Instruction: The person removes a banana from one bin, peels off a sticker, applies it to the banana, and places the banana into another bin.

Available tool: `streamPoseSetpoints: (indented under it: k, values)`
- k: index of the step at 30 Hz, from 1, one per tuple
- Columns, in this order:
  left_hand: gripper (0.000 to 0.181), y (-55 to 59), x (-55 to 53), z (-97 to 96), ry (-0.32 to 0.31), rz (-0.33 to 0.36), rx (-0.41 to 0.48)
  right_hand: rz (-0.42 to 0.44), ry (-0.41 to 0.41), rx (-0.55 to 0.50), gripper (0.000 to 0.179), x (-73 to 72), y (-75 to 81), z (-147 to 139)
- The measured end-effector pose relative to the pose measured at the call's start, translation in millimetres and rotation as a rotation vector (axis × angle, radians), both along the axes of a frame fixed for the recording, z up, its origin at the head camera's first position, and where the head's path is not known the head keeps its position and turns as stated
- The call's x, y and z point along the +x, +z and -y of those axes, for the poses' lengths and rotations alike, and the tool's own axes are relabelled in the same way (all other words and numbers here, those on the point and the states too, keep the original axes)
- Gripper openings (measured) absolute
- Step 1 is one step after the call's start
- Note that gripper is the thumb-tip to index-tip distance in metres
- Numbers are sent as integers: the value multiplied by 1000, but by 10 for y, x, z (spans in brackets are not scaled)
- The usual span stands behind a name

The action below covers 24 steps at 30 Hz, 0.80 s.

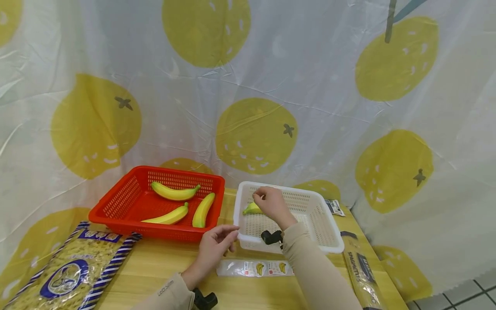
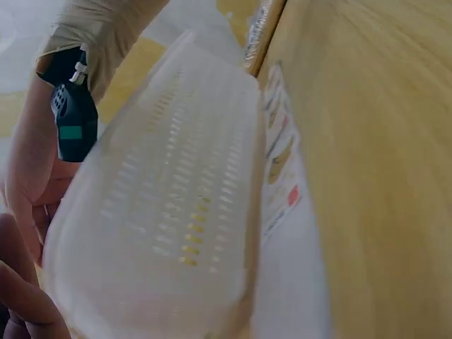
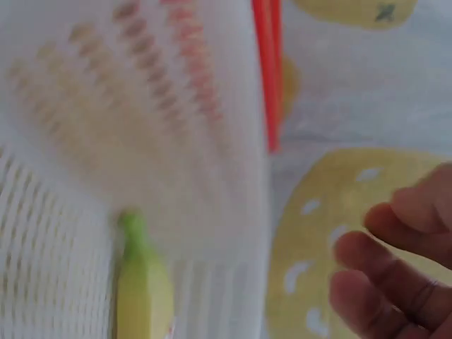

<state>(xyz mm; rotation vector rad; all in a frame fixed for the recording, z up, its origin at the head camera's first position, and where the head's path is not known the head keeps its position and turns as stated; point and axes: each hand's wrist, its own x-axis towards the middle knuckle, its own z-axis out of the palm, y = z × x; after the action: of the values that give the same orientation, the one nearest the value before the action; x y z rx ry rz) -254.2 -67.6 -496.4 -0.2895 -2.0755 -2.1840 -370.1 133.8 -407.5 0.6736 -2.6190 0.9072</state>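
Note:
Over the white basket [image 1: 332,248] my right hand [image 1: 271,205] hovers with loosely bent fingers and nothing held in them. Below it, a banana [image 1: 251,209] lies in that basket, partly hidden by the hand; its green stem end shows in the right wrist view, where the banana [image 3: 145,300] rests by the basket wall. My left hand [image 1: 215,245] is at the basket's front left corner, fingers relaxed and holding nothing; whether it touches the rim I cannot tell. A strip of banana-printed stickers [image 1: 232,268] lies on the table in front of the basket.
Left of the white basket stands a red basket [image 1: 155,230] holding three bananas [image 1: 203,211]. A large bag of pasta [image 1: 63,271] lies at the left, a spaghetti pack [image 1: 361,271] at the right. Behind the white basket's right side is a small printed packet [image 1: 335,208]. A lemon-patterned curtain [image 1: 325,129] hangs behind.

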Motion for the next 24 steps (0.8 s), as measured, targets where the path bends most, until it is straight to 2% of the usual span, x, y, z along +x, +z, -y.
streamPoseSetpoints:
  k: [4,9,12,18,21,24]
  values:
    - [22,181,19,148,3,-58,-14,-97,44,-84,11,260,-67,233]
    - [25,354,-29,416,74,-113,-12,-278,83,-18,7,557,-203,488]
    - [30,455,-61,622,119,-124,-27,-387,95,33,6,702,-296,631]
    - [40,691,-144,1024,227,-98,-135,-573,110,193,8,842,-482,851]
    - [44,809,-237,1199,259,-72,-167,-617,116,235,9,877,-561,924]
    - [46,916,-367,1370,284,-54,-208,-645,111,229,10,888,-623,973]
